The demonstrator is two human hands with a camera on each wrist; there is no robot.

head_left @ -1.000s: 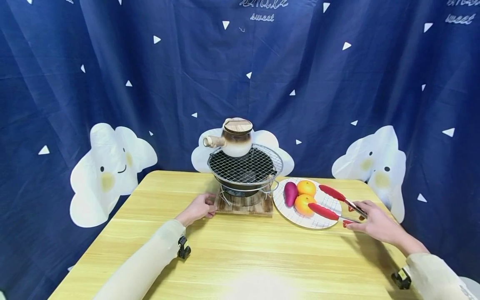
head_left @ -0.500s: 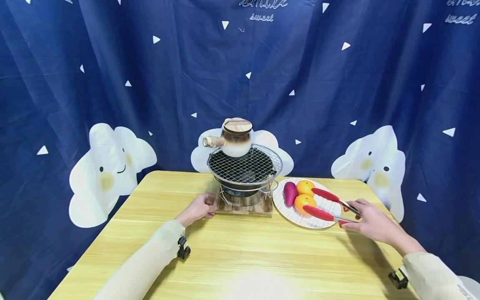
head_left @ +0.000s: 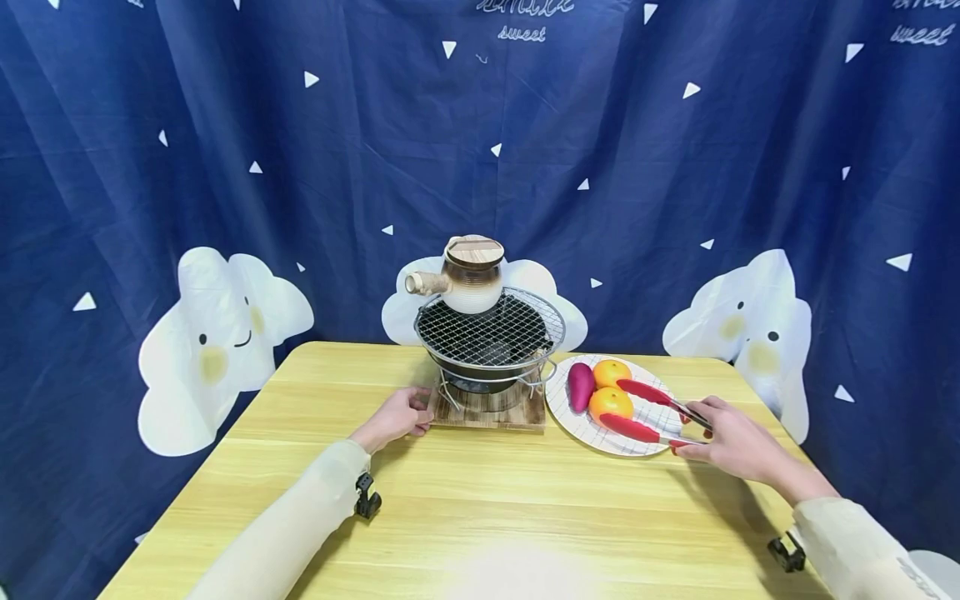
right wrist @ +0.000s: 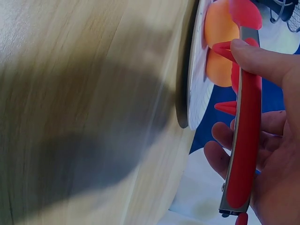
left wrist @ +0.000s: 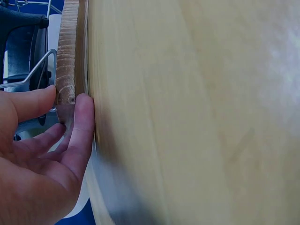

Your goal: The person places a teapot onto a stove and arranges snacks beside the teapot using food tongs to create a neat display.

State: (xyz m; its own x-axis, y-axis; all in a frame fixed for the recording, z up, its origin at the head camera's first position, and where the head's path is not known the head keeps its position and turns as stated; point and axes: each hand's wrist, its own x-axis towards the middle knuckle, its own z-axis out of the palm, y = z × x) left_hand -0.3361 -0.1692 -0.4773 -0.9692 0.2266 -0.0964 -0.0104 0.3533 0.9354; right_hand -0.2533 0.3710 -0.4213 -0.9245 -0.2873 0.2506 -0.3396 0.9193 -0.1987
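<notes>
My left hand (head_left: pixel 393 414) grips the front left corner of the wooden base (head_left: pixel 491 417) under a small grill; in the left wrist view the thumb lies on top and fingers (left wrist: pixel 83 122) come up against the edge. Red-tipped metal tongs (right wrist: pixel 247 136) are in my right hand (head_left: pixel 742 442), their two arms spread apart. The tong tips reach over a round checked plate (head_left: pixel 648 442), one arm on either side of the nearer orange (head_left: pixel 610 407) in the head view. A second orange (head_left: pixel 611 372) and a purple sweet potato (head_left: pixel 581 387) lie beside it.
On the grill's round wire rack (head_left: pixel 491 333) stands a brown and white clay pot (head_left: pixel 474 287) with a wooden lid, its side handle pointing left. The wooden table (head_left: pixel 480 500) ends at a blue curtain (head_left: pixel 337 167) with clouds on it.
My right hand has moved left with the tongs, bringing their spread tips further over the plate and around the nearer orange. The left hand has stayed on the wooden base.
</notes>
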